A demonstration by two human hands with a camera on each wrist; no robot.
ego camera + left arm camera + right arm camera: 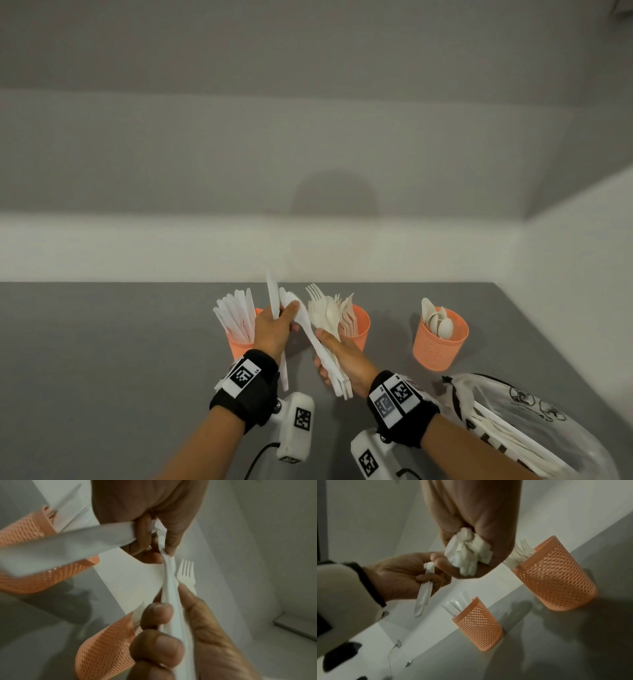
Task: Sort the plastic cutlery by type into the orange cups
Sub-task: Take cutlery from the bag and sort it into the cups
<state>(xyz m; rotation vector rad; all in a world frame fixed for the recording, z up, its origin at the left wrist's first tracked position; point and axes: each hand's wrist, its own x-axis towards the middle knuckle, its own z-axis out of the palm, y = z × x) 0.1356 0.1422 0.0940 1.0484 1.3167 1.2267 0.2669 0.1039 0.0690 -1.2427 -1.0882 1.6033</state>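
Three orange mesh cups stand in a row: the left cup (239, 342) holds knives, the middle cup (358, 325) forks, the right cup (440, 342) spoons. My left hand (287, 313) grips white knives (273, 298) upright and also pinches the blade of another knife (303, 320) that sticks out of the bundle. My right hand (325, 349) grips that mixed bundle (325, 311) of forks, a spoon and knives by the handles. In the left wrist view the pinched knife (169, 582) runs between both hands, with a fork (186, 572) beside it. The bundle's handle ends (467, 553) show in the right wrist view.
A clear plastic bag (520, 428) with more white cutlery lies on the grey table (102, 359) at the front right. A white wall runs right behind the cups. The cups with knives (477, 623) and forks (556, 574) stand below my hands.
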